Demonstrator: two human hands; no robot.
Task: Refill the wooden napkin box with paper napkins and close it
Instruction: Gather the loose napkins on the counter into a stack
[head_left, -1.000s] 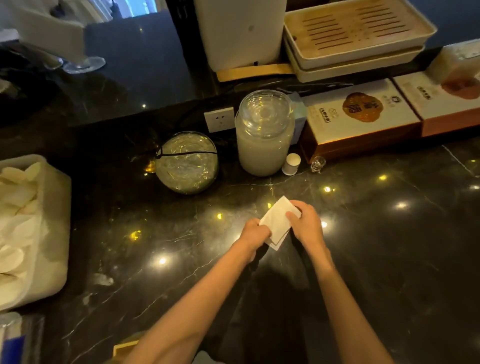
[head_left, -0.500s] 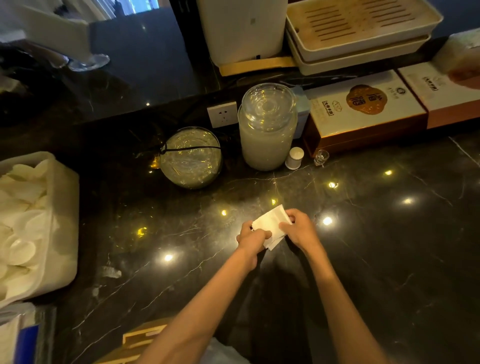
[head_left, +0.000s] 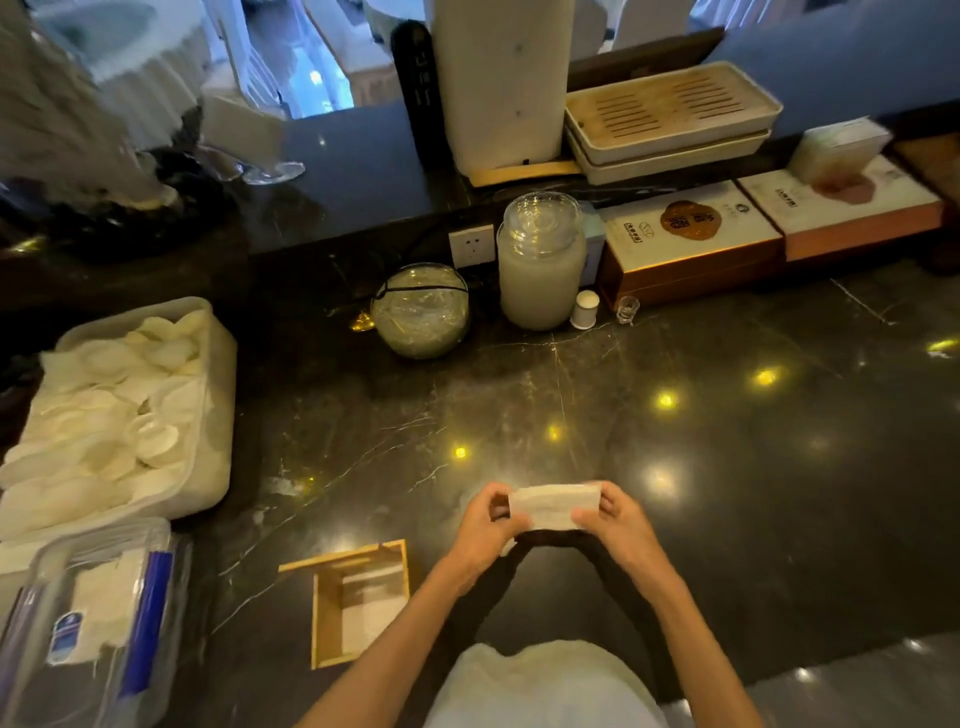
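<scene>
The napkin (head_left: 553, 505) is pinched at both ends above the counter (head_left: 727, 493), the left hand (head_left: 485, 525) and right hand (head_left: 613, 519) closed on it. The box (head_left: 358, 603) sits open near the counter's front edge, left of the hands, with some white paper inside. Thin paper held only at its ends could sag or unfold; carried over like that, it might catch the box wall and crumple.

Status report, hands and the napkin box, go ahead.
Left hand and right hand grip a folded white paper napkin. Open wooden napkin box lower left, partly filled. Path clear.
</scene>
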